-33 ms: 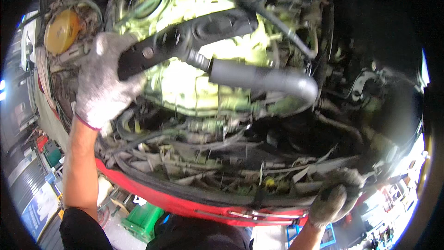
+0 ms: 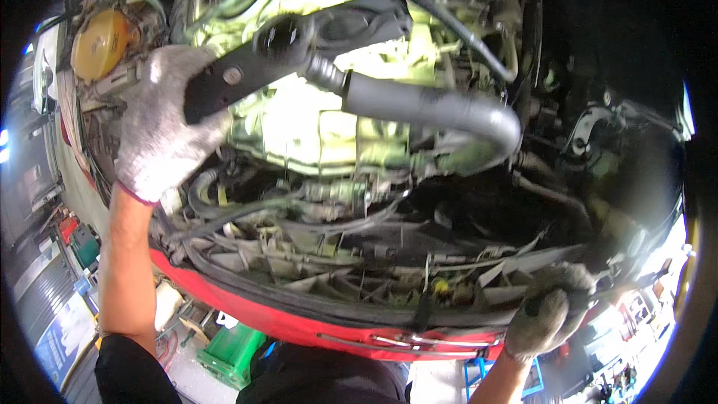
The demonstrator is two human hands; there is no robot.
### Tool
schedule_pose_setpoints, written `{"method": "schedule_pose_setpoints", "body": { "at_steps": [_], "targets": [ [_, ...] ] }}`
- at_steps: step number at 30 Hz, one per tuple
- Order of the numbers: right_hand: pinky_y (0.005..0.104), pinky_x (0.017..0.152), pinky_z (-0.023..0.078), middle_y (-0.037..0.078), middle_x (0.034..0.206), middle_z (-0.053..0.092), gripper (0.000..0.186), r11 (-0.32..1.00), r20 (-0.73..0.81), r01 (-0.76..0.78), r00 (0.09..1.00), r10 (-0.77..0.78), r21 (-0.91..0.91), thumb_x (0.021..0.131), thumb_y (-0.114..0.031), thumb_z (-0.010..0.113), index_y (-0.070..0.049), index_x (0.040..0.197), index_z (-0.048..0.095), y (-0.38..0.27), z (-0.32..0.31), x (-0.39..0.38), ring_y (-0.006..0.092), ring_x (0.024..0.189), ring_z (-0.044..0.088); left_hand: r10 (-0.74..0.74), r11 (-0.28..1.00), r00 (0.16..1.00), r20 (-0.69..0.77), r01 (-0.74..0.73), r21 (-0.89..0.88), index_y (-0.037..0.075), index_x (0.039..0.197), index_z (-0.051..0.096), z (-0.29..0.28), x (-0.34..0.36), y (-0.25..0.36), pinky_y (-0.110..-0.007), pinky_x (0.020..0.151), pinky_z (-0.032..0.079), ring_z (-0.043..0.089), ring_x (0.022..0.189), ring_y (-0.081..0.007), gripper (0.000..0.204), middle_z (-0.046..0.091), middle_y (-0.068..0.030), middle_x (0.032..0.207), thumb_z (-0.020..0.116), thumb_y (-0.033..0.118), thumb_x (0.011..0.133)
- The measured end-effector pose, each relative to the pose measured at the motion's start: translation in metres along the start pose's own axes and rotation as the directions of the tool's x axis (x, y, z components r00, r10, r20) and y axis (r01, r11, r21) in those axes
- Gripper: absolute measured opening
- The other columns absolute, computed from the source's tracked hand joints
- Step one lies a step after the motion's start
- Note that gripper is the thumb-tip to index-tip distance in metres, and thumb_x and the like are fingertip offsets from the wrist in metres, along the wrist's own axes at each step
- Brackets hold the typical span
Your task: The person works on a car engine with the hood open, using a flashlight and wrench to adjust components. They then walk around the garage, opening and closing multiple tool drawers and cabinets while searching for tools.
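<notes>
Probably, air duct (image 2: 299, 41): light, stiff; best gripped endwise.
Left hand (image 2: 166, 123): wrapped round it.
Right hand (image 2: 550, 314): curled, contents hidden.

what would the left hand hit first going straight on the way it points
Beyond the black part it grips, the left hand would probably meet the brightly lit engine; depth is unclear.

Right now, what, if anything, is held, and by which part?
Left hand: the black duct, by its left end. Right hand: cannot be told.
</notes>
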State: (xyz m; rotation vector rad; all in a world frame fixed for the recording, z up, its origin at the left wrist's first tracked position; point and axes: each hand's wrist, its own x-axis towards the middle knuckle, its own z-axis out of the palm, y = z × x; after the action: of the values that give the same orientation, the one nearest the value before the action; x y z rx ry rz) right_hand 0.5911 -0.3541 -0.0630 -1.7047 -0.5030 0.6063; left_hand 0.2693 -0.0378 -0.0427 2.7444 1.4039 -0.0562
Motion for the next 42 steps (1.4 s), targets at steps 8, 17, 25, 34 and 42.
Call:
{"method": "schedule_pose_setpoints", "body": {
  "at_steps": [8, 17, 25, 34, 42],
  "targets": [
    [0.0277, 0.069, 0.049, 0.011, 0.104, 0.063, 0.037, 0.997, 0.118, 0.052, 0.991, -0.059, 0.057, 0.088, -0.011, 0.062, 0.002, 0.123, 0.056, 0.001, -0.008, 0.000, 0.0159, 0.085, 0.059, 0.048, 0.995, 0.999, -0.017, -0.047, 0.091, 0.008, 0.126, 0.055, -0.002, -0.059, -0.037, -0.045, 0.089, 0.049, 0.060, 0.105, -0.0371, 0.065, 0.061, -0.0166, 0.113, 0.079, 0.015, 0.066],
    [0.0248, 0.061, 0.042, 0.008, 0.088, 0.061, 0.041, 0.978, 0.001, 0.154, 0.988, -0.156, -0.137, 0.089, -0.026, 0.063, 0.002, 0.118, 0.056, 0.009, 0.001, 0.000, 0.0132, 0.069, 0.052, 0.191, 0.980, 0.976, 0.108, -0.196, 0.031, 0.011, 0.119, 0.062, 0.008, -0.071, -0.009, -0.048, 0.091, 0.046, 0.057, 0.101, -0.0344, 0.061, 0.059, -0.0133, 0.110, 0.076, 0.022, 0.061],
    [0.0323, 0.061, 0.048, 0.011, 0.084, 0.059, 0.019, 0.980, -0.037, 0.078, 0.996, -0.087, -0.183, 0.083, -0.013, 0.063, -0.001, 0.097, 0.056, -0.021, 0.045, 0.005, 0.0199, 0.071, 0.056, 0.298, 0.953, 0.943, 0.146, -0.287, -0.092, 0.018, 0.124, 0.061, 0.018, -0.033, -0.002, -0.048, 0.098, 0.044, 0.055, 0.105, -0.0306, 0.068, 0.057, -0.0069, 0.109, 0.079, 0.025, 0.059],
    [0.0260, 0.050, 0.039, 0.007, 0.068, 0.057, 0.017, 0.884, 0.047, 0.236, 0.970, -0.237, -0.404, 0.085, -0.018, 0.060, -0.002, 0.082, 0.058, -0.014, 0.048, 0.015, 0.0119, 0.048, 0.044, 0.375, 0.829, 0.927, -0.013, -0.341, -0.444, 0.012, 0.113, 0.070, 0.017, -0.023, 0.030, -0.043, 0.072, 0.053, 0.064, 0.080, -0.0269, 0.066, 0.064, -0.0102, 0.096, 0.080, 0.036, 0.052],
    [0.0433, 0.088, 0.046, 0.018, 0.100, 0.060, 0.041, 0.889, 0.100, 0.195, 0.981, -0.168, -0.415, 0.094, -0.025, 0.043, 0.009, 0.114, 0.053, 0.007, -0.010, -0.003, 0.0272, 0.093, 0.057, 0.449, 0.893, 0.771, 0.452, -0.407, -0.193, 0.027, 0.147, 0.043, 0.022, -0.022, 0.054, -0.045, 0.070, 0.051, 0.058, 0.082, -0.0209, 0.078, 0.057, -0.0078, 0.102, 0.043, 0.076, 0.086]
  ]
}}
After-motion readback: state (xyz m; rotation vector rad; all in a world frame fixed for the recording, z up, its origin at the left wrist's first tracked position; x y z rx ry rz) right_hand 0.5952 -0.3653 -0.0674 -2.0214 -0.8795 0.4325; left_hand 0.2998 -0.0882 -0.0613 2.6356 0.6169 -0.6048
